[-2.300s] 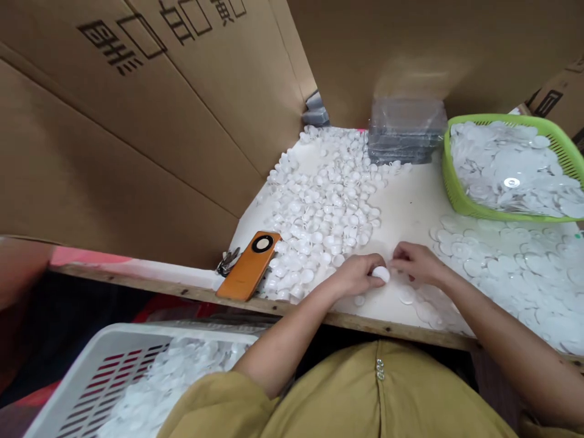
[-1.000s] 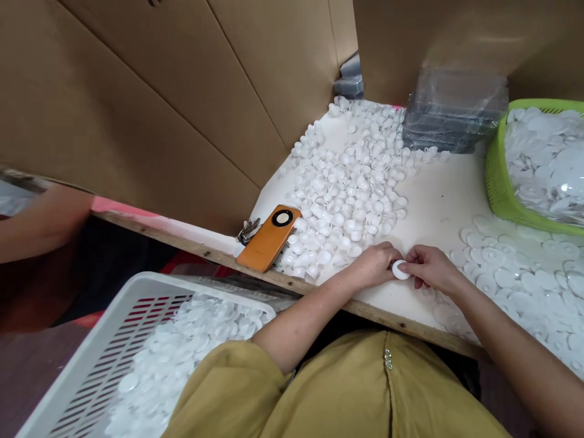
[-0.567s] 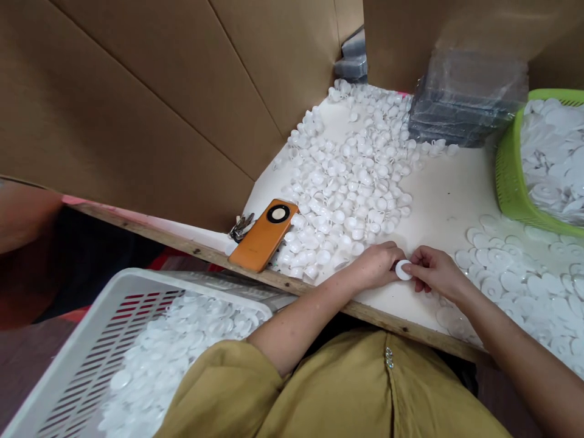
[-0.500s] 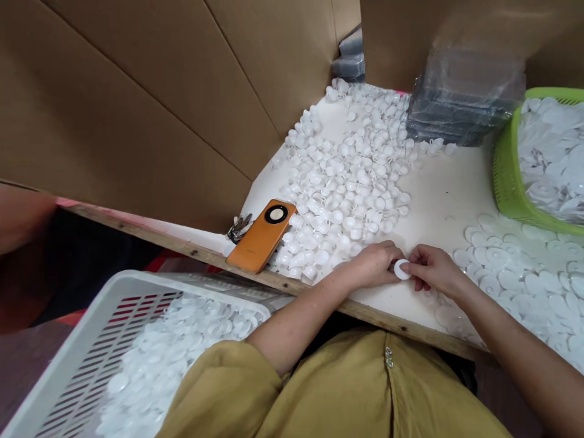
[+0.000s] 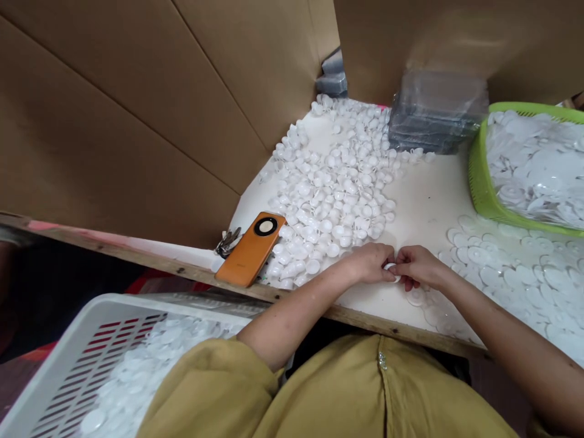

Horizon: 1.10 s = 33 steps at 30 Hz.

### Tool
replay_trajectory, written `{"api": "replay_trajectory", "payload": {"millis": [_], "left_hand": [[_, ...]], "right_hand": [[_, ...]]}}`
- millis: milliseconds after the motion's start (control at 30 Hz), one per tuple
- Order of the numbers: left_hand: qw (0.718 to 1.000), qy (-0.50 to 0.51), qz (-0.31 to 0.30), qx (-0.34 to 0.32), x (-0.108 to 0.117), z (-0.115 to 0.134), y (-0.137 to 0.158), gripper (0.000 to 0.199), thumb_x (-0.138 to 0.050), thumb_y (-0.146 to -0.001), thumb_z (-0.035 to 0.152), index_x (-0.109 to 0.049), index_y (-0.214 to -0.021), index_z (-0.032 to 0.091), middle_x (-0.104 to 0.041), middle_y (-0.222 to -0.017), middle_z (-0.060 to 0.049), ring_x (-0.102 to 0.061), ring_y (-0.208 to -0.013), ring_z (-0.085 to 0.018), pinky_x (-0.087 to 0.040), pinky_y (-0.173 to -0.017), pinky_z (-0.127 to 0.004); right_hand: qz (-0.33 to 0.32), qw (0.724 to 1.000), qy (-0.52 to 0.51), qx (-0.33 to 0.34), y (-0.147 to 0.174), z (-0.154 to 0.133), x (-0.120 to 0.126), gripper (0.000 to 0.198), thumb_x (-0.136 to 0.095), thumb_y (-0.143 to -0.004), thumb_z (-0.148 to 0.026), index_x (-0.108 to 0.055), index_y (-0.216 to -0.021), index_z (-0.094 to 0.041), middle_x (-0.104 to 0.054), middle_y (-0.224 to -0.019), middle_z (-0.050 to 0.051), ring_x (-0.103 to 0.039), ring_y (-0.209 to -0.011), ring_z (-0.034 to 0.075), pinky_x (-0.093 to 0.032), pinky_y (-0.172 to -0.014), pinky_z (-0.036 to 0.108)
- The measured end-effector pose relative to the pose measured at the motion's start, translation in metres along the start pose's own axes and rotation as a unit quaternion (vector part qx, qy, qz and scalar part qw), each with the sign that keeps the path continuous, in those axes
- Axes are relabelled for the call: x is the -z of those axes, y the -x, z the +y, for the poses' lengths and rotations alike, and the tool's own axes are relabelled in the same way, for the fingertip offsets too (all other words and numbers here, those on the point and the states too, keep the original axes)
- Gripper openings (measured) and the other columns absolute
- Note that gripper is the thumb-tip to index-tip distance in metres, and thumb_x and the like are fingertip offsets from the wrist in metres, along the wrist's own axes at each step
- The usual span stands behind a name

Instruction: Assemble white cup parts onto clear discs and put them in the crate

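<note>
Close above the table's front edge, my left hand (image 5: 375,263) and my right hand (image 5: 418,266) meet with fingertips pinched on one small white plastic disc (image 5: 392,272). The disc is tilted and partly covered by the fingers; whether a second piece is held with it, I cannot tell. Beyond my left hand spreads a heap of small white cup-like pieces with handles (image 5: 337,198). To the right of my right hand lie many flat, translucent white discs (image 5: 506,274), loosely overlapping on the table (image 5: 422,194).
An orange phone (image 5: 250,249) and keys (image 5: 227,242) lie at the table's left edge. A green basket of discs (image 5: 479,182) and wrapped packs (image 5: 435,115) stand behind. Below left is a white crate (image 5: 86,322) of white pieces. Cardboard walls (image 5: 114,121) enclose the back and left.
The disc has turned from facing up to a tilted, more covered position as my hands came closer together. The view has shifted slightly to the right.
</note>
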State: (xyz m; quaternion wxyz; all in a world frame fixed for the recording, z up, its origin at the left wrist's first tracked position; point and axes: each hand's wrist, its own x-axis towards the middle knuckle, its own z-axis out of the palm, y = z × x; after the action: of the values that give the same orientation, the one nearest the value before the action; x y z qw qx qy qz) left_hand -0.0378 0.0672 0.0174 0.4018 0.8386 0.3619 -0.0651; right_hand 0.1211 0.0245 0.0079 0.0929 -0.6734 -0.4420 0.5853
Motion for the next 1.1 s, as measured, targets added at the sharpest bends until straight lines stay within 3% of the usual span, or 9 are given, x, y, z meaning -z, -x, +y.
{"api": "replay_trajectory", "payload": {"millis": [133, 200, 300, 433, 533, 733, 900, 1000, 1100], "left_hand": [[0.997, 0.033, 0.065, -0.018, -0.008, 0.006, 0.016, 0.017, -0.065, -0.076, 0.029, -0.059, -0.088, 0.018, -0.06, -0.078, 0.001, -0.055, -0.071, -0.014, -0.036, -0.06, -0.022], [0.992, 0.074, 0.093, -0.036, -0.006, 0.004, 0.042, 0.013, -0.063, -0.076, 0.025, -0.059, -0.086, 0.018, -0.06, -0.078, 0.001, -0.054, -0.072, -0.013, -0.037, -0.063, -0.022], [0.989, 0.124, 0.078, -0.015, 0.01, -0.019, 0.112, 0.016, -0.061, -0.076, 0.031, -0.061, -0.085, 0.018, -0.06, -0.079, 0.001, -0.054, -0.073, -0.013, -0.038, -0.065, -0.021], [0.984, 0.064, -0.012, 0.167, 0.026, -0.074, 0.224, 0.024, -0.061, -0.073, 0.037, -0.065, -0.088, 0.018, -0.063, -0.077, 0.001, -0.056, -0.07, -0.015, -0.039, -0.061, -0.021], [0.957, -0.009, 0.04, 0.286, 0.02, -0.096, 0.266, 0.032, -0.063, -0.069, 0.038, -0.067, -0.095, 0.019, -0.067, -0.083, -0.002, -0.06, -0.073, -0.019, -0.043, -0.065, -0.025], [0.931, -0.117, 0.316, 0.141, -0.007, -0.054, 0.173, 0.026, -0.054, -0.085, 0.038, -0.066, -0.098, 0.02, -0.064, -0.095, -0.007, -0.058, -0.092, -0.022, -0.046, -0.082, -0.032], [0.912, -0.281, 0.288, 0.074, -0.015, -0.022, 0.077, 0.02, -0.053, -0.084, 0.015, -0.062, -0.102, 0.017, -0.06, -0.097, -0.012, -0.054, -0.093, -0.027, -0.046, -0.079, -0.04], [0.921, -0.282, 0.262, 0.054, -0.012, -0.022, 0.061, 0.019, -0.046, -0.087, 0.011, -0.063, -0.095, 0.015, -0.06, -0.093, -0.013, -0.055, -0.093, -0.027, -0.045, -0.081, -0.041], [0.96, -0.157, 0.231, 0.026, -0.009, -0.015, 0.062, 0.018, -0.051, -0.088, 0.021, -0.062, -0.102, 0.016, -0.064, -0.091, -0.01, -0.058, -0.091, -0.024, -0.045, -0.083, -0.037]], "right_hand": [[0.019, 0.997, 0.016, 0.069, 0.009, 0.008, 0.01, 0.024, -0.065, -0.074, -0.039, -0.051, -0.076, -0.02, -0.062, -0.056, -0.001, -0.057, -0.041, 0.013, -0.034, -0.036, 0.02], [0.122, 0.984, 0.072, 0.107, 0.012, 0.016, 0.03, 0.023, -0.059, -0.078, -0.043, -0.056, -0.08, -0.02, -0.065, -0.066, 0.001, -0.059, -0.048, 0.014, -0.041, -0.045, 0.024], [0.327, 0.909, 0.244, 0.091, 0.011, 0.029, 0.07, 0.023, -0.055, -0.081, -0.04, -0.062, -0.091, -0.02, -0.067, -0.087, 0.006, -0.063, -0.072, 0.02, -0.046, -0.064, 0.031], [0.343, 0.854, 0.39, 0.03, 0.004, 0.046, 0.108, 0.038, -0.055, -0.082, -0.044, -0.063, -0.107, -0.017, -0.06, -0.108, 0.014, -0.061, -0.089, 0.027, -0.045, -0.071, 0.035], [0.338, 0.838, 0.425, 0.042, 0.0, 0.052, 0.113, 0.041, -0.057, -0.081, -0.045, -0.064, -0.108, -0.015, -0.058, -0.107, 0.016, -0.06, -0.093, 0.028, -0.045, -0.074, 0.035], [0.331, 0.8, 0.497, 0.062, 0.006, 0.047, 0.1, 0.028, -0.047, -0.087, -0.032, -0.069, -0.091, -0.014, -0.062, -0.09, 0.016, -0.061, -0.082, 0.028, -0.041, -0.068, 0.035], [0.418, 0.759, 0.484, 0.128, 0.019, 0.047, 0.1, 0.028, -0.042, -0.087, -0.024, -0.068, -0.093, -0.014, -0.064, -0.086, 0.014, -0.06, -0.079, 0.026, -0.04, -0.066, 0.035], [0.474, 0.794, 0.334, 0.184, 0.027, 0.048, 0.095, 0.026, -0.045, -0.086, -0.033, -0.066, -0.094, -0.017, -0.064, -0.089, 0.011, -0.06, -0.082, 0.024, -0.044, -0.069, 0.034], [0.426, 0.878, 0.107, 0.189, 0.03, 0.047, 0.077, 0.027, -0.05, -0.084, -0.043, -0.061, -0.093, -0.02, -0.064, -0.077, 0.006, -0.062, -0.069, 0.02, -0.047, -0.064, 0.032]]}}
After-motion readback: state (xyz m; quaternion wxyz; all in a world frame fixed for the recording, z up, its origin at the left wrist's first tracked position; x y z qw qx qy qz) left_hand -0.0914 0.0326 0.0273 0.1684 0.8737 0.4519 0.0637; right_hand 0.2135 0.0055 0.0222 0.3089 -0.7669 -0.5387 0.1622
